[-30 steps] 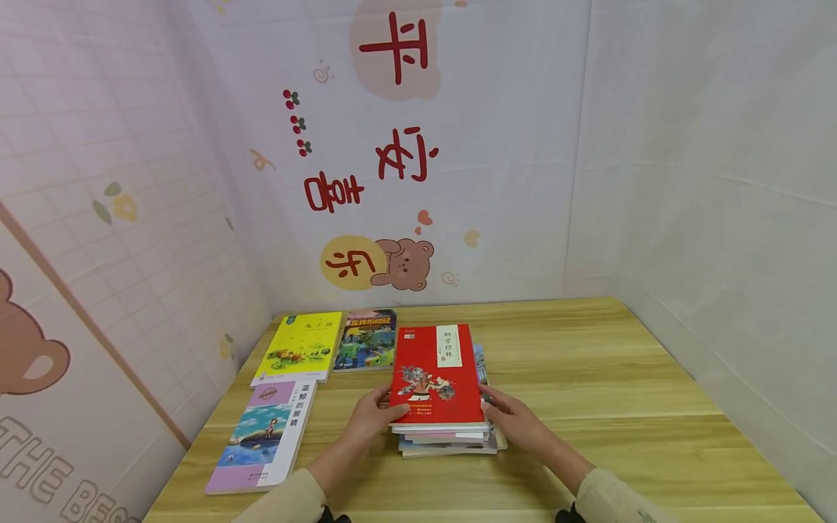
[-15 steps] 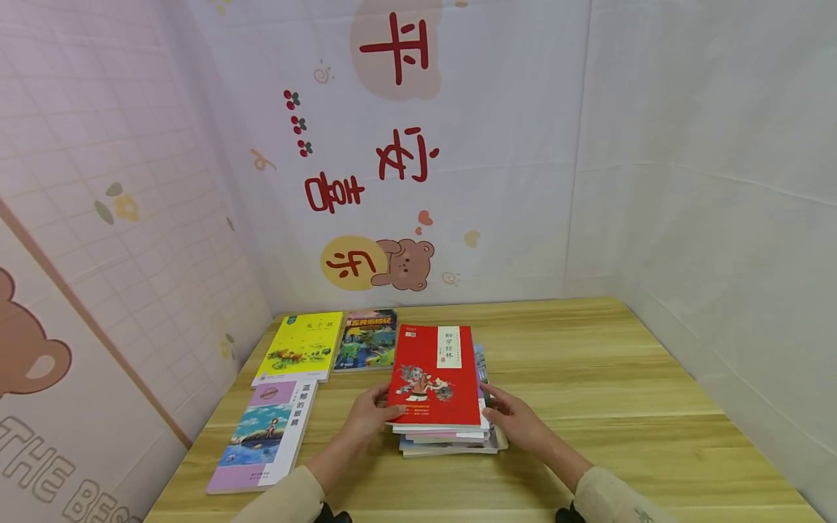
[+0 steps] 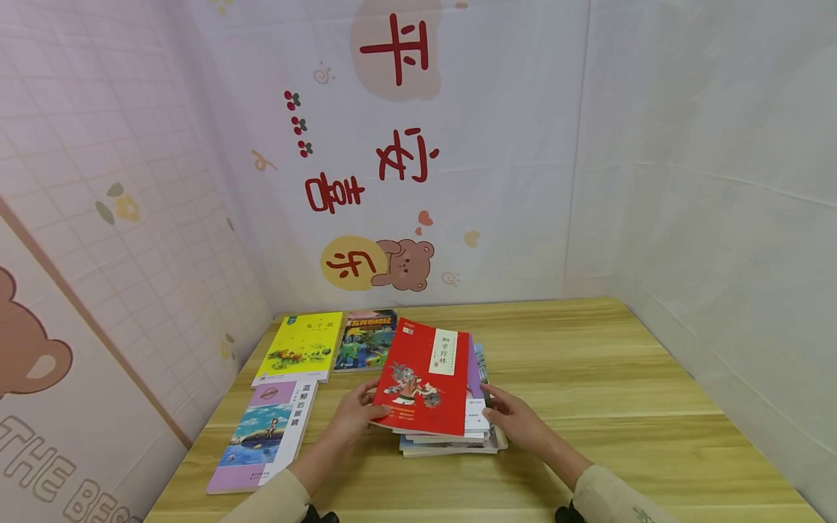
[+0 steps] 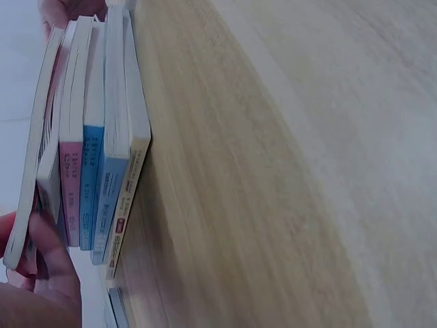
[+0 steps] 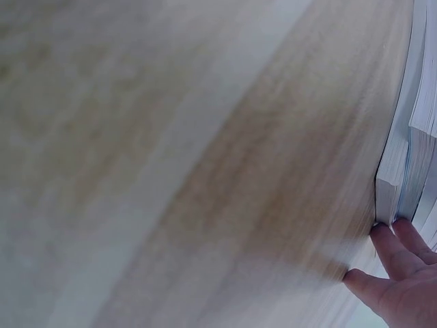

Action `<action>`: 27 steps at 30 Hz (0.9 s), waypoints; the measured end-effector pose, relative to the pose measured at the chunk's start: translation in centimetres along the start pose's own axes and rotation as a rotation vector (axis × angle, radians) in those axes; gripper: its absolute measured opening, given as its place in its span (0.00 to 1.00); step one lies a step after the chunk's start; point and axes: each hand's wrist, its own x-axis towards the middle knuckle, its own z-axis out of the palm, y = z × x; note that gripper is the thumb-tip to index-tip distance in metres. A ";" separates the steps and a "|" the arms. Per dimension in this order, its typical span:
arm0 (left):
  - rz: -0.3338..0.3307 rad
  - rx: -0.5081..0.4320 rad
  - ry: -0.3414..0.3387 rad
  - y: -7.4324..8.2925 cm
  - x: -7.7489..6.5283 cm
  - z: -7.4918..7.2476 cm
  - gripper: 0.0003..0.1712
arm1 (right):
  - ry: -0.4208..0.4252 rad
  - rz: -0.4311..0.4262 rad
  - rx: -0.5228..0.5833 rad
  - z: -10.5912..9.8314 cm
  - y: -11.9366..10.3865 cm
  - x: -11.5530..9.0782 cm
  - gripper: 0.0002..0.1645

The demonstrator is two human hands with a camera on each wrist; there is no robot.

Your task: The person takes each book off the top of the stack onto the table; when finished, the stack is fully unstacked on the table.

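My left hand (image 3: 355,412) pinches a red book (image 3: 425,378) with a pale title label by its lower left corner. The book is turned askew and overhangs the stack of books (image 3: 451,439) on its left side. In the left wrist view, thumb and fingers lie on either side of the red book (image 4: 31,171), which leans away from the books beneath. A purple-and-white book (image 3: 474,414) shows under its right edge. At the stack's right side is my right hand (image 3: 516,420); its extended fingertips touch the book edges in the right wrist view.
On the left of the wooden table (image 3: 588,378) lie a yellow book (image 3: 301,345) and, nearer me, a purple-and-white book with a seaside picture (image 3: 264,436). A dark colourful book (image 3: 366,340) lies behind the stack. Fabric-covered walls (image 3: 510,181) stand at the back and sides.
The red book has slid left and turned askew off the stack with my left hand, uncovering the purple-and-white book below. My right hand has stayed at the stack's right side.
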 end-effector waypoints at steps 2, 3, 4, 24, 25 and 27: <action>-0.001 -0.035 -0.018 -0.1 -0.1 -0.3 0.39 | -0.004 0.002 -0.002 0.0 0.1 0.0 0.31; 0.001 -0.049 -0.025 -0.1 -0.2 -0.4 0.39 | -0.005 0.004 -0.003 0.0 0.1 0.1 0.31; -0.002 -0.067 -0.033 -0.2 -0.3 -0.6 0.39 | -0.004 0.005 -0.003 0.1 0.2 0.1 0.31; 0.005 -0.257 0.061 1.0 -2.1 -5.7 0.37 | 0.006 -0.021 -0.006 0.2 0.3 0.2 0.30; 0.011 -0.252 0.067 1.1 -2.3 -6.1 0.37 | 0.005 -0.018 -0.005 0.2 0.3 0.2 0.30; 0.023 -0.249 0.076 1.3 -2.6 -6.9 0.37 | 0.001 -0.013 -0.003 0.3 0.4 0.2 0.30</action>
